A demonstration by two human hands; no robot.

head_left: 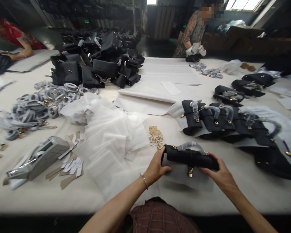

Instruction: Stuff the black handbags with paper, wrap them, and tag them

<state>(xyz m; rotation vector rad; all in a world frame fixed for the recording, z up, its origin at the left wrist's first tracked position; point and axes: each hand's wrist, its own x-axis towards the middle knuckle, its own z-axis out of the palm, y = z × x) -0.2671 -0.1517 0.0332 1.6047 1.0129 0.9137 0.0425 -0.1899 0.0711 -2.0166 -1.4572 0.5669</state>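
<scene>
Between my two hands is a black handbag [189,157] with a plastic-wrapped top handle [190,146] and a gold clasp [190,171]. My left hand [157,166] grips its left end, fingers behind and thumb in front. On the other end, my right hand [219,171] is closed around the corner. A pale translucent sheet [181,176] hangs at the bag's front, below the flap. Just beyond the bag lie brown tags with strings [156,136]. Left of my left hand, thin white sheets [111,145] are spread in an overlapping pile.
Several finished-looking black handbags [215,119] stand in a row at the right. Wrapped straps [36,103] heap at the left, near a grey tape dispenser [41,158] and paper strips [71,166]. Black bags [99,64] pile up behind. Two other people work across the table.
</scene>
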